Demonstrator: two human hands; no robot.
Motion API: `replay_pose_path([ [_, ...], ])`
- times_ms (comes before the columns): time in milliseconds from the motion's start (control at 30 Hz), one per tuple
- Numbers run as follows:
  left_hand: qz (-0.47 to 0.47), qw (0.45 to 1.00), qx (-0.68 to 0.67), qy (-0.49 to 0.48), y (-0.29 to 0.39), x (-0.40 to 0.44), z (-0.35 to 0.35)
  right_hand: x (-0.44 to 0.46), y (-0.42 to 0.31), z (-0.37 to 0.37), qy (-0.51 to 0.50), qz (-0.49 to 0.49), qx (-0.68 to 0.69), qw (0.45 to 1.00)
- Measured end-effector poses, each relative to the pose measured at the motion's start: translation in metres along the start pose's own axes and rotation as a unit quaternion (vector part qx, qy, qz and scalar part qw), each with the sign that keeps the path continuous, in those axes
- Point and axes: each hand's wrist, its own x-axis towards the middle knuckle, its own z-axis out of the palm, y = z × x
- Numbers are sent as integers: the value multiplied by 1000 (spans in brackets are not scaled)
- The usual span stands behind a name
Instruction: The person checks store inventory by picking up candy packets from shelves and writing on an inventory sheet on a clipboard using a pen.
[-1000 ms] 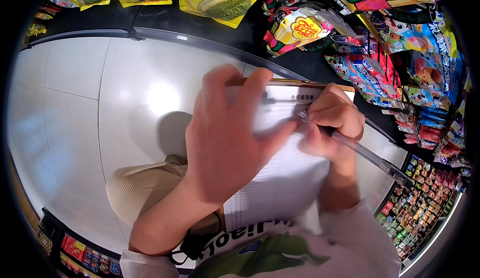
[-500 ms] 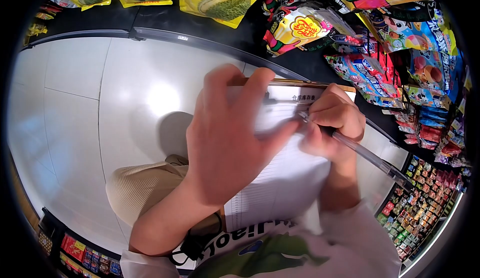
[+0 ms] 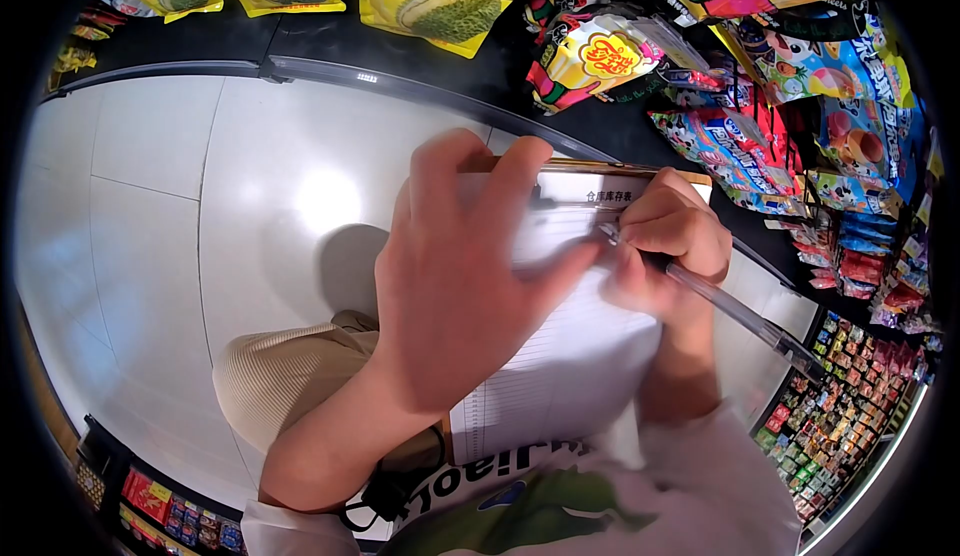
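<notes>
A clipboard (image 3: 618, 167) with a printed lined form (image 3: 570, 356) on it rests in front of my body. My left hand (image 3: 450, 266) lies over its left part, with the fingers bent over the top edge and the thumb stretched across the paper toward my right hand. My right hand (image 3: 675, 241) pinches a clear pen (image 3: 740, 314) at the upper right of the sheet. The pen slants down to the right, past the clipboard. Something small and shiny shows between the left thumb and the right fingers; its kind is unclear.
Above the clipboard runs a black shelf (image 3: 330, 41) carrying yellow durian candy bags (image 3: 440, 1) and lollipop bags (image 3: 600, 56). More candy bags (image 3: 740, 151) hang at the right. Packed goods (image 3: 840, 411) fill a display at the lower right. Pale floor tiles (image 3: 140, 236) lie at the left.
Almost nothing differs; the view and my left hand have shifted very slightly to the right. Both hands keep their places on the clipboard and pen.
</notes>
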Motion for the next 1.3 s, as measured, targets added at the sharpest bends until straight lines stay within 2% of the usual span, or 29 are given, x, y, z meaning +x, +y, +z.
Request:
replay_pose_path([
  [1300,2,1000,-5,2,3,0,0,-1,-1,-1,4,-5,-9,1000],
])
